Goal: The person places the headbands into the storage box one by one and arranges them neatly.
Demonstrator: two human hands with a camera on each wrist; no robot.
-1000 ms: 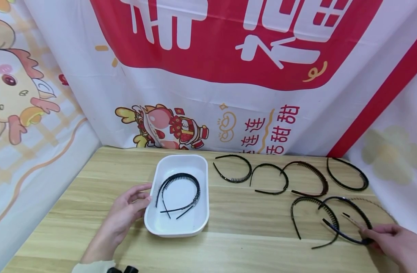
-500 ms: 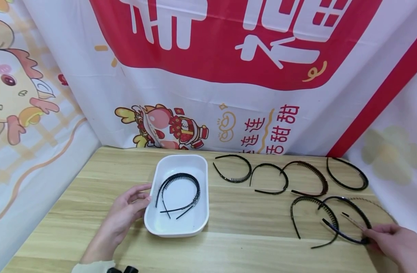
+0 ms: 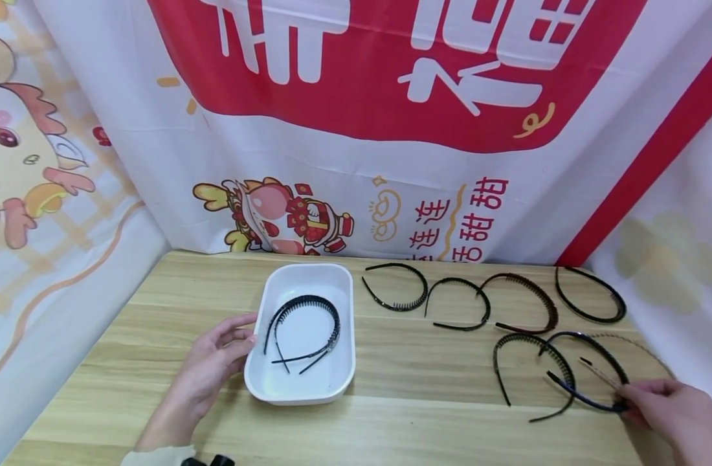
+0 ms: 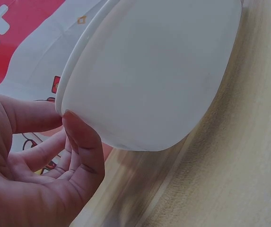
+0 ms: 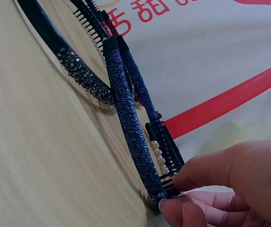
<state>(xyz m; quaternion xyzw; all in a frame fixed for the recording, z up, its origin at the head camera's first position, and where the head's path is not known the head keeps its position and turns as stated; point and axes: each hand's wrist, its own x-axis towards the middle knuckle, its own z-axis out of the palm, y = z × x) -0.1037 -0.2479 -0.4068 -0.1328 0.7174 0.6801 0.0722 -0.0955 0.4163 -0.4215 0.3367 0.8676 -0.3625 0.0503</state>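
Observation:
Thumb and finger of my left hand (image 3: 213, 362) pinch the left rim of a white plastic container (image 4: 149, 85). Inside it lie two black toothed headbands (image 3: 335, 317), overlapping. At the table's right side my right hand (image 3: 673, 414) pinches the rounded end of a glittery dark blue headband (image 5: 128, 111). A beaded gold headband (image 5: 159, 156) with a black tip runs close beside those fingers; whether they also hold it I cannot tell. Overlapping the blue one is a black toothed headband (image 3: 566, 366) with dark stones on its side.
Along the back lie a black headband (image 3: 424, 291), a smaller black headband (image 3: 489, 310), a dark red-brown toothed headband (image 3: 551, 310) and another black headband (image 3: 621, 307). A printed cloth (image 3: 362, 181) hangs behind the wooden table (image 3: 402, 375).
The head view has shifted very slightly. Both hands stay where they were, with the same hold on the container and the blue headband.

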